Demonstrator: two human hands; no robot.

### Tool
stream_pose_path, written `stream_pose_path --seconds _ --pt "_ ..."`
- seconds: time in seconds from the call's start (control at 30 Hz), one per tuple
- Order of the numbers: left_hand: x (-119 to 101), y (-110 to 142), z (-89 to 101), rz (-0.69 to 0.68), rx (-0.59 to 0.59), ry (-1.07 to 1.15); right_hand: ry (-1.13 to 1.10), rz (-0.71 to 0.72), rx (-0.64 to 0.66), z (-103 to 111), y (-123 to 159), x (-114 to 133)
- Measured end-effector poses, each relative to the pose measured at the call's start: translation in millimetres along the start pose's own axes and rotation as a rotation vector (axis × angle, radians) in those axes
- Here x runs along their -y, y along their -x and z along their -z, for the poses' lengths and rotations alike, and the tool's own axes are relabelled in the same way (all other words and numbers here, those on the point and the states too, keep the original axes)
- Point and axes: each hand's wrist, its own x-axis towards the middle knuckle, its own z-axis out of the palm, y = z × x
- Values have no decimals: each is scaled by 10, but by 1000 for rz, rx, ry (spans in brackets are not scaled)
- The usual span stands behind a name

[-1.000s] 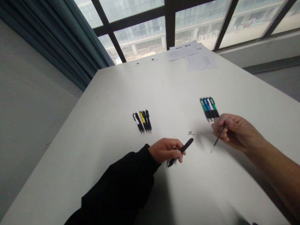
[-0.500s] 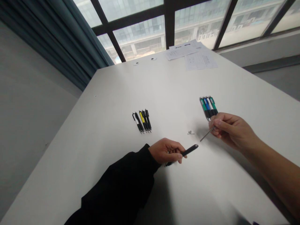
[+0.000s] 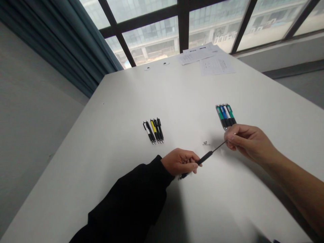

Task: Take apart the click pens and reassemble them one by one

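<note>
My left hand (image 3: 180,162) is closed around a black pen barrel (image 3: 205,157), which slants up to the right. Between the fingertips of my right hand (image 3: 244,140) is a thin dark pen refill (image 3: 219,145). The far end of the refill meets the open end of the barrel; how deep it sits inside cannot be made out. Just beyond the barrel, on the table, lie small silvery parts (image 3: 205,143), one a short thin strip like a spring. Past my right hand is a row of green, blue and white pens (image 3: 224,114), their lower ends partly covered by my fingers.
Several black, white and yellow pens (image 3: 153,131) lie side by side on the white table (image 3: 121,111), left of centre. Papers (image 3: 212,59) rest at the far edge by the window, near two small dark-and-white bits (image 3: 165,63). A blue curtain (image 3: 63,40) hangs at left.
The refill's end, apart from the barrel earlier, now meets the barrel's opening. The barrel's tip has shifted slightly up and left. My left hand has barely moved.
</note>
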Motion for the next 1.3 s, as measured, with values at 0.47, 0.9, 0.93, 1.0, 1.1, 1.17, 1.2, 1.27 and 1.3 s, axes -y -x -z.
stream_pose_path --seconds 0.47,0.9,0.93,1.0,1.1,1.17,1.2,1.27,1.3 --pt "29 -31 -29 18 -24 0 35 -184 261 -164 54 -76" --pt "34 -56 -82 41 -103 76 151 -162 285 -145 67 8" --pt "25 -58 -88 36 -116 67 157 -164 278 -147 65 13" --pt "5 -58 -97 26 -134 48 163 -169 262 -155 63 21" --pt "-9 -59 -101 6 -139 36 173 -161 226 -174 64 30" --pt "-7 -62 -102 -5 -143 39 187 -151 197 -185 67 32" --pt "-4 -63 -102 -8 -145 41 193 -147 185 -187 69 32" --pt "1 -66 -102 -5 -139 38 191 -145 183 -183 69 24" --pt "3 -67 -102 -3 -132 34 181 -150 195 -177 68 17"
